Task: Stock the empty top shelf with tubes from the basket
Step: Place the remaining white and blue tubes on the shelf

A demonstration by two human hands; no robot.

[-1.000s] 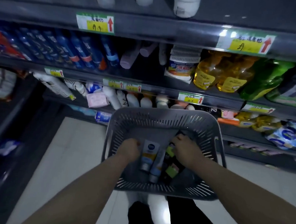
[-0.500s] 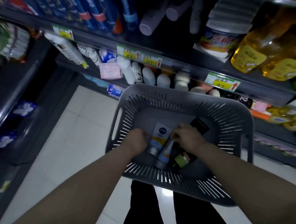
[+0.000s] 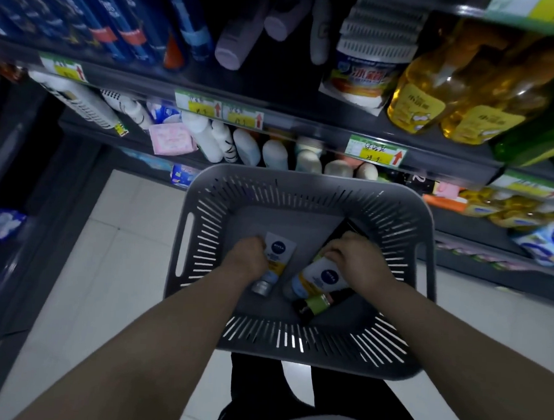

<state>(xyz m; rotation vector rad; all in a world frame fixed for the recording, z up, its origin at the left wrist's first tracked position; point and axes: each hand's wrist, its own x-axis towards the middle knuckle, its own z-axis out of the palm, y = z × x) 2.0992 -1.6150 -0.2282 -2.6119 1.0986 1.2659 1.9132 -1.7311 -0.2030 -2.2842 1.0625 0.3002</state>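
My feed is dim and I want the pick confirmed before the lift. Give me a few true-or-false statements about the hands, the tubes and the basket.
1. The left hand and the right hand are both inside the grey basket. True.
2. The left hand grips the left white tube. True.
3. The right hand is empty. False: it grips the right white tube.
4. The basket holds only white tubes. False: a dark tube with a green band lies just under the right white tube.
5. The yellow bottles stand on a shelf to the right. True.
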